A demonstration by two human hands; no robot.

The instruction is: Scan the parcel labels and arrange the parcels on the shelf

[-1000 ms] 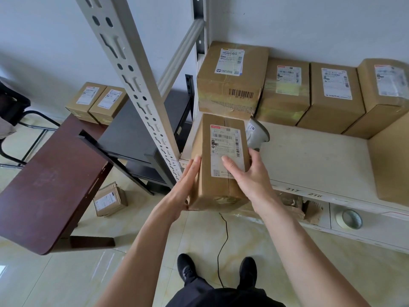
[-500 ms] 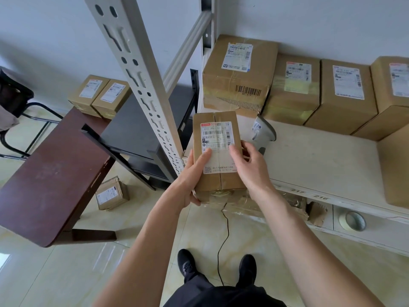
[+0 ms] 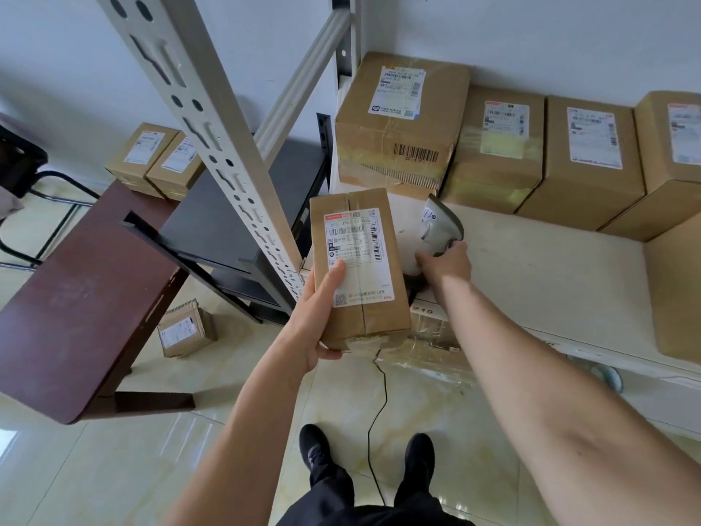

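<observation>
In the middle of the frame the left hand [image 3: 316, 320] holds a small brown parcel [image 3: 360, 267] in the air, in front of the shelf edge and above the floor. The thumb [image 3: 333, 277] lies flat on the lower left part of the white label [image 3: 356, 256], and the other fingers are curled under the near left corner of the parcel, so only one fingertip shows below its bottom edge. The label faces up toward the camera, with its barcodes near the far end of the parcel. Just right of the parcel, the right hand [image 3: 445, 261] rests on the pale grey scanner [image 3: 438, 225], which stands on the shelf board [image 3: 531, 275]; its fingers are wrapped around the handle, but most of them are hidden behind the hand and the parcel, so I cannot tell how tight the grip is. A black cable [image 3: 375, 423] hangs down to the floor between the two black shoes [image 3: 316, 447]. At the back of the shelf, in the upper right of the frame, a row of bigger labelled boxes [image 3: 402, 123] stands against the wall. In the left part of the frame there is a dark red table [image 3: 72, 298], two small boxes [image 3: 155, 161] beyond it, and one more small box [image 3: 186, 330] lying on the floor.
</observation>
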